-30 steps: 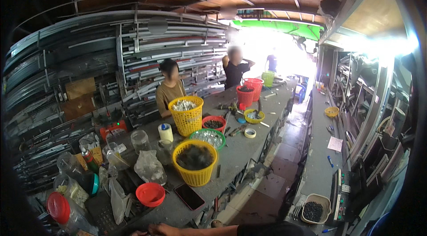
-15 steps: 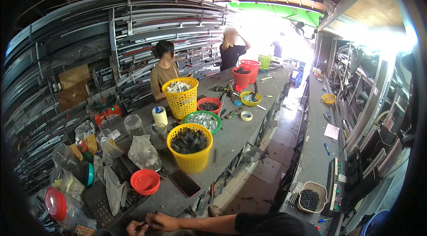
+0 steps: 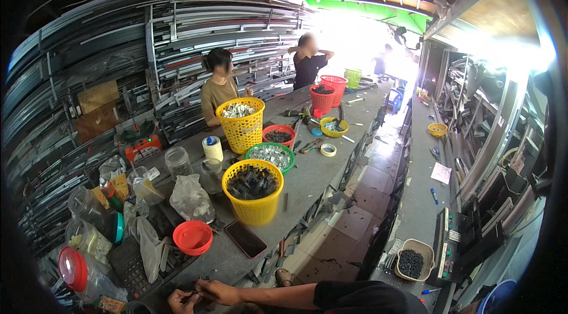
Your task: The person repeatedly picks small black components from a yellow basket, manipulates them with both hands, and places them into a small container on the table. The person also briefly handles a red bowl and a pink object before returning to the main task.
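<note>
My right hand (image 3: 219,292) comes in along the lower edge with its fingers pinched together. Close beside it, at the bottom, is my left hand (image 3: 183,301), its fingers also bent closed. Between the fingertips there may be a small dark piece, too small to make out. Both hands are over the near end of the grey workbench (image 3: 228,266). A red bowl (image 3: 193,237) and a dark phone (image 3: 245,239) lie just beyond them. Farther on stands a yellow basket (image 3: 253,210) full of dark pieces.
A green basket (image 3: 290,163), a tall yellow basket (image 3: 242,135) and a red basket (image 3: 322,101) line the bench. Clear jars (image 3: 89,272) crowd the left. Two people (image 3: 219,89) stand across the bench. On the right bench sits a beige tray (image 3: 429,249).
The farther person across the bench now has both arms raised near the head. The nearer one has straightened slightly. My hands stay in nearly the same place, fingers shifting only a little.
</note>
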`<state>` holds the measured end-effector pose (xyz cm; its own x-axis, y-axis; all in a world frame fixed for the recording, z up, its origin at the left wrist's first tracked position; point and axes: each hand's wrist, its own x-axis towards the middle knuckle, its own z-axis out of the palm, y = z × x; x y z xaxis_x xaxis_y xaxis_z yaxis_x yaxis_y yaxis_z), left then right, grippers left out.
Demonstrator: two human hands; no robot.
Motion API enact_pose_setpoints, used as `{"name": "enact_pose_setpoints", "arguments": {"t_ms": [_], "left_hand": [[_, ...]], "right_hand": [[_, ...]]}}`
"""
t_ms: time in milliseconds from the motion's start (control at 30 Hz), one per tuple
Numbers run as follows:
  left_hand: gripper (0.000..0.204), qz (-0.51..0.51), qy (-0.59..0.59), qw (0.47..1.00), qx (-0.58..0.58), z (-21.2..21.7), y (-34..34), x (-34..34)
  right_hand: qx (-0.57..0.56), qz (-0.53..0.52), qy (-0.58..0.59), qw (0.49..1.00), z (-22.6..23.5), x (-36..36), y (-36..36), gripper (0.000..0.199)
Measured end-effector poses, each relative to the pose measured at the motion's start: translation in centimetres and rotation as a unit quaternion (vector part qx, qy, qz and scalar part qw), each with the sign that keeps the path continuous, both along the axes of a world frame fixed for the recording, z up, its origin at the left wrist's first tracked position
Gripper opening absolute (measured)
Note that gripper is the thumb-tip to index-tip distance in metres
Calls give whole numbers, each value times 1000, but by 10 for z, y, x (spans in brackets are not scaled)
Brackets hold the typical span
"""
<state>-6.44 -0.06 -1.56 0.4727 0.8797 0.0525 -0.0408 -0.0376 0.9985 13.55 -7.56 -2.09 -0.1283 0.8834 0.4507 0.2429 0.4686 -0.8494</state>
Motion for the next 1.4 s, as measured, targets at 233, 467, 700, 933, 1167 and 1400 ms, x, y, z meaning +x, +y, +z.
{"name": "enact_pose_setpoints", "arguments": {"t_ms": [233, 467, 700, 933, 1167, 1400], "left_hand": [[21, 33, -13, 999, -11, -6, -1, 3], [20, 69, 33, 995, 58, -14, 2, 7], [19, 73, 18, 996, 54, -3, -6, 10], [27, 79, 66, 991, 88, 15, -13, 12], [24, 81, 102, 980, 148, 32, -22, 15], [24, 48, 108, 988, 102, 35, -18, 13]], "right_hand": [[-11, -36, 37, 999, -6, -6, -2, 15], [-70, -65, 45, 994, -15, -7, -1, 26], [-2, -115, -13, 993, -21, -13, 2, 29], [-77, -74, 72, 992, -17, -11, 0, 23], [-87, -13, 52, 995, -10, 2, -2, 25], [-118, -45, 81, 989, 0, -3, -8, 24]]}}
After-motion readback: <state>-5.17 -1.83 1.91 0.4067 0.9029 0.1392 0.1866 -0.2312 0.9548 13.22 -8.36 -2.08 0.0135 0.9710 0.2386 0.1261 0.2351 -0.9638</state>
